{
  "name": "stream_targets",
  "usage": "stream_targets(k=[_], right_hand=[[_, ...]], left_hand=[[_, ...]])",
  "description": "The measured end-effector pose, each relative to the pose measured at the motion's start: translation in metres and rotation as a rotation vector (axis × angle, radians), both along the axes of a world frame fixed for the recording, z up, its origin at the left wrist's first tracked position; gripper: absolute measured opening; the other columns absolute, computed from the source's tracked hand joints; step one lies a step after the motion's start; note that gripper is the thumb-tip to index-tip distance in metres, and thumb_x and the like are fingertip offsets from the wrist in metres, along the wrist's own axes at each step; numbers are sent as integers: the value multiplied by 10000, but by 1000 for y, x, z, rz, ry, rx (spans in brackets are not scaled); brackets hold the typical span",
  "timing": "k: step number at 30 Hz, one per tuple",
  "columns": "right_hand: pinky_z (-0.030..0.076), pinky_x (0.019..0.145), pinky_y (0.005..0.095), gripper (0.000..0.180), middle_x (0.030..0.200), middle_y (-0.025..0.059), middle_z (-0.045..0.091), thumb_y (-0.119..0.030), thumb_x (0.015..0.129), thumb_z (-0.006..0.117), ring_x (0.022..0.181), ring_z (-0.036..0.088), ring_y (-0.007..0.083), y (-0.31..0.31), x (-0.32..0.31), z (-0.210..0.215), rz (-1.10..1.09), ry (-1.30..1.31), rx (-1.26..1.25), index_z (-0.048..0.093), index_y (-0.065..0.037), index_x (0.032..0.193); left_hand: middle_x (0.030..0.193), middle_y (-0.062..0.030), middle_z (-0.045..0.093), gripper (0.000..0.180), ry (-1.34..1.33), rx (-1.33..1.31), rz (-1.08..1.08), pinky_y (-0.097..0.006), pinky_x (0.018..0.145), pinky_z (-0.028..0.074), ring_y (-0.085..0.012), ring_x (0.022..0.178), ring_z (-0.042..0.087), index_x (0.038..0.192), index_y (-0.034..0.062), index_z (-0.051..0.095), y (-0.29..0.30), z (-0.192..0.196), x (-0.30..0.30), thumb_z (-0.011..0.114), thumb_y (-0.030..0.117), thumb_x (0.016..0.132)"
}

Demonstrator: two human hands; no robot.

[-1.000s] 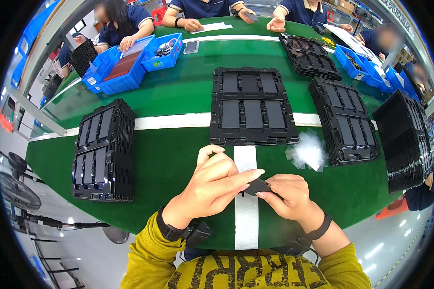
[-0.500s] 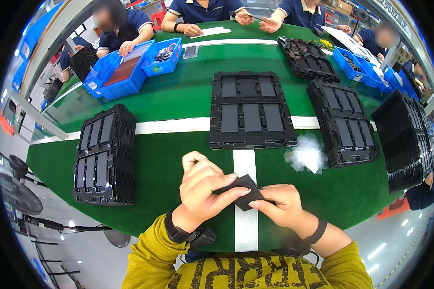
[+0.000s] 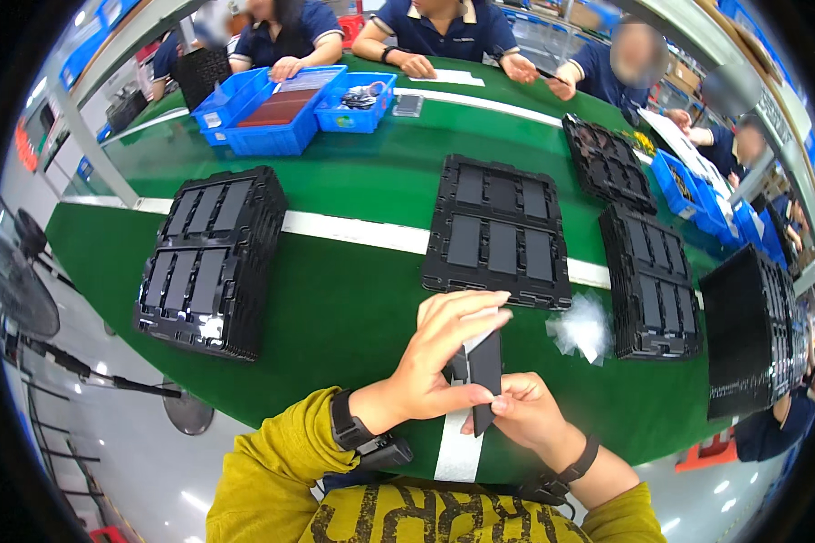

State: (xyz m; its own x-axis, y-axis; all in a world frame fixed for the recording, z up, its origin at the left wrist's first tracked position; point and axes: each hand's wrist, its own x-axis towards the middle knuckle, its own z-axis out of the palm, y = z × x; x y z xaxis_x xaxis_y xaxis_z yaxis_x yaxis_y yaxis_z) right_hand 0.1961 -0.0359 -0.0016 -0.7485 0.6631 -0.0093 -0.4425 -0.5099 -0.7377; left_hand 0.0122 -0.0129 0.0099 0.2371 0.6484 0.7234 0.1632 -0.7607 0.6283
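A thin dark rectangular panel [image 3: 487, 376], like a small screen, is held up between my hands, tilted nearly on edge. My left hand [image 3: 435, 366] wraps its left side, thumb near the lower end and fingers stretched over the top. Pinching the lower end, my right hand [image 3: 532, 412] has its thumb and fingers at the bottom corner. A pale strip shows along the panel's upper edge beneath the left fingers. Just beyond my hands lies a black tray [image 3: 500, 214] with similar dark panels in its slots. A pile of clear film pieces [image 3: 578, 330] sits to its right.
Stacked black trays stand at left [image 3: 267, 244], at right [image 3: 620, 312] and far right [image 3: 733, 344]. Another tray [image 3: 607, 163] lies farther back. Blue bins [image 3: 276, 140] sit across the green table [image 3: 353, 299], where co-workers sit with papers.
The panel has turned from lying flatter to standing nearly upright on edge. My left fingers have opened out over its top. The whole view has shifted and tilted.
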Motion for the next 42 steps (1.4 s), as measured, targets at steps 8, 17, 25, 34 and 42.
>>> stream_targets(k=[8,17,25,34,42], right_hand=[[494,774,385,208,880,147,635,-129,877,536,803,630,259,5,-2,-11,46,69,-25,597,27,1001],[488,767,353,185,798,116,642,-155,894,512,797,626,241,7,-1,-25,-44,60,-143,605,3,925],[494,764,337,164,789,108,645,-153,890,517,774,633,243,7,-2,-24,-30,82,-174,609,-20,916],[460,782,363,157,788,82,647,-179,891,522,729,614,208,4,-6,-26,42,156,-231,614,-54,911],[447,802,369,172,769,80,649,-192,896,514,736,611,208,4,-7,-24,34,161,-232,616,-53,900]], left_hand=[[1083,-145,581,498,-71,68,150,-396,895,350,-285,1033,523,1039,-5,578,-10,3,3,714,331,698],[1150,-150,478,552,-241,-4,220,-366,941,357,-274,1093,455,1092,27,470,-8,-7,9,772,138,643],[1107,-148,521,401,-325,-104,43,-386,943,370,-273,1092,485,1040,33,475,-12,-4,18,688,1,702],[1059,-143,543,385,-524,-160,-54,-385,940,376,-265,1069,499,1004,34,461,-15,2,25,660,-70,692],[1041,-135,542,455,-493,-255,-30,-358,945,369,-238,1051,503,1071,16,443,-16,3,23,665,-73,684]])
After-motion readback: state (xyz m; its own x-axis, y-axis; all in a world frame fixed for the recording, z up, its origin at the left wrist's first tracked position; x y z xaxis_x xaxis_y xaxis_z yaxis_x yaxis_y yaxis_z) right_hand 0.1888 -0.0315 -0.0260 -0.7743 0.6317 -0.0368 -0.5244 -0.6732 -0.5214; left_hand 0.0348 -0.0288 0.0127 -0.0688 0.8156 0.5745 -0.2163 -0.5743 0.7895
